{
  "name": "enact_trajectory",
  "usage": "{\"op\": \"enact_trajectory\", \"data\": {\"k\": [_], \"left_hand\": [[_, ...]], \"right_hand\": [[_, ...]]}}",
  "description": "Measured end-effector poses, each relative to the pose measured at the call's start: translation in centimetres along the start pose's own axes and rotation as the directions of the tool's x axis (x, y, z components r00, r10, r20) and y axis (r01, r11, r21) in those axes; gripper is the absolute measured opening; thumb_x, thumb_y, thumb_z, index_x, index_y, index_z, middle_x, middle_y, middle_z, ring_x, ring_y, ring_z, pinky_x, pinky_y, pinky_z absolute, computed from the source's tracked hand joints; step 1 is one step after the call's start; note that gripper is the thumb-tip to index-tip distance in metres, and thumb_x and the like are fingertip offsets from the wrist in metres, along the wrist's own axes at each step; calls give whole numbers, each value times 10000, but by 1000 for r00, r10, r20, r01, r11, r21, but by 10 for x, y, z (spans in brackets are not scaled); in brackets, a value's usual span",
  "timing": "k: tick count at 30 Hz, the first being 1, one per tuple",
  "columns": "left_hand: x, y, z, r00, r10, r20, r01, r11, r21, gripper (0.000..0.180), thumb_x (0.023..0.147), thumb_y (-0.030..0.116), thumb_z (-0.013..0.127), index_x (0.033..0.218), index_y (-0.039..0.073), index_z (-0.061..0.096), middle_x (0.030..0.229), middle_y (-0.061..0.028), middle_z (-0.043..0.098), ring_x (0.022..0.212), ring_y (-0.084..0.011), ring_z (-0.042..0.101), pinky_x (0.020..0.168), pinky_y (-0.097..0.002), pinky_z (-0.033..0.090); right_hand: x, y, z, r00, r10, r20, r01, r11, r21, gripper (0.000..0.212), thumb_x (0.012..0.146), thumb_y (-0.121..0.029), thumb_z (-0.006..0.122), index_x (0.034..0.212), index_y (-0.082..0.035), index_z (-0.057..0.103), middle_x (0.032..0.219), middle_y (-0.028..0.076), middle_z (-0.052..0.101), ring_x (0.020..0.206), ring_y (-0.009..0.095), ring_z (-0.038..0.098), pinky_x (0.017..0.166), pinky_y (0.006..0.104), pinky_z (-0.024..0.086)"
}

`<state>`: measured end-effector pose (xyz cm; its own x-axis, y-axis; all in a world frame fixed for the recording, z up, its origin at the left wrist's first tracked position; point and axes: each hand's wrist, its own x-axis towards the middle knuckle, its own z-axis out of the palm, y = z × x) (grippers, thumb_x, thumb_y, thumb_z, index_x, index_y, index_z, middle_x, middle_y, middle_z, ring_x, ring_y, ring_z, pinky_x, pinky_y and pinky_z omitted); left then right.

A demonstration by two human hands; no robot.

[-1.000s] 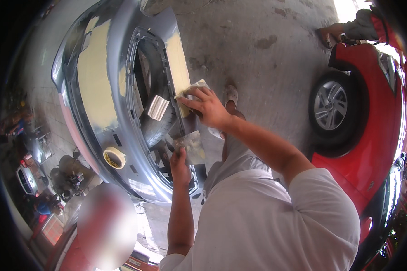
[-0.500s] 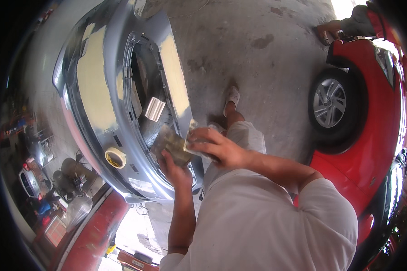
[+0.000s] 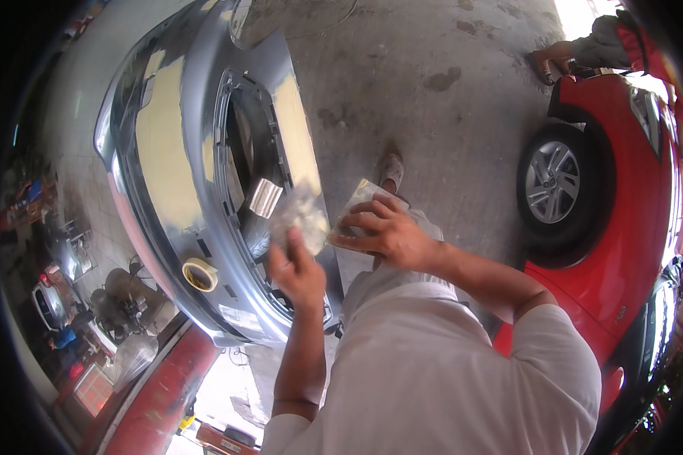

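The left hand (image 3: 296, 273) is closed on a flat, grey plate smeared with pale paste (image 3: 300, 220), the thumb laid over its near face; motion blur softens the plate's edges and hides how the other fingers sit behind it. Just to the right, the right hand (image 3: 391, 236) grips a thin, rectangular, pale sheet with yellowish smears (image 3: 360, 196), its fingers bent across the upper face. The two held pieces are close together in front of the white shirt (image 3: 432, 364), and whether their edges touch cannot be told. Both are near the right-hand edge of a large, curved, dark grey car bumper (image 3: 193, 144), the plate overlapping that edge in the view. Broad pale-yellow coated patches (image 3: 159, 152) cover part of the bumper's outer face, and a long strip of the same colour (image 3: 296, 129) runs along the side nearer the hands. A small, ridged, silvery piece (image 3: 265, 199) shows at the long opening between them, with a black tyre visible inside. A round, cream-coloured roll of tape (image 3: 199, 274) rests on the lower part of the bumper. Across the grey concrete floor (image 3: 432, 45), a red car (image 3: 637, 212) with a silver-spoked wheel (image 3: 552, 184) stands to the right, another person's legs (image 3: 603, 42) beyond it.
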<state>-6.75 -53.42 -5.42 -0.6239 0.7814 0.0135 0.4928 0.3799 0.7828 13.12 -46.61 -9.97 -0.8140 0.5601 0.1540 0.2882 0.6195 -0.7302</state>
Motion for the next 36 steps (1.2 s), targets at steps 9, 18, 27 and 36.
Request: {"op": "enact_trajectory", "data": {"k": [9,18,27,36], "left_hand": [[-24,-99,-23,827,-516,224,563,754,-340,573,1039,432,582,1377,-29,533,1303,-129,621,1188,-240,598,1003,-371,476],[-48,-162,-8,763,-474,441,631,694,-346,435,1039,293,616,1366,13,559,1295,-63,633,1155,-166,607,1038,-319,437],[-44,-160,-12,732,-505,457,677,463,-573,400,1027,282,628,1297,-10,584,1245,-108,629,1168,-203,585,1036,-347,439],[-43,-152,-19,709,-501,497,696,382,-608,477,1034,263,610,1430,28,487,1346,-91,598,1235,-232,584,1085,-415,442]], "right_hand": [[153,127,-7,936,223,-271,-152,953,262,732,729,147,533,1384,-169,614,1376,148,580,1276,377,555,1068,449,481],[211,139,7,914,275,-298,-301,952,-45,681,798,40,629,1388,-300,615,1338,56,586,1245,324,545,1051,422,483],[130,70,72,919,258,-298,-272,962,-6,735,739,-31,717,1420,-275,589,1339,72,568,1221,354,527,1040,471,439],[52,25,104,977,173,-126,-175,985,-8,719,751,-17,728,1415,-261,603,1313,47,598,1269,294,526,1067,461,403]]}}
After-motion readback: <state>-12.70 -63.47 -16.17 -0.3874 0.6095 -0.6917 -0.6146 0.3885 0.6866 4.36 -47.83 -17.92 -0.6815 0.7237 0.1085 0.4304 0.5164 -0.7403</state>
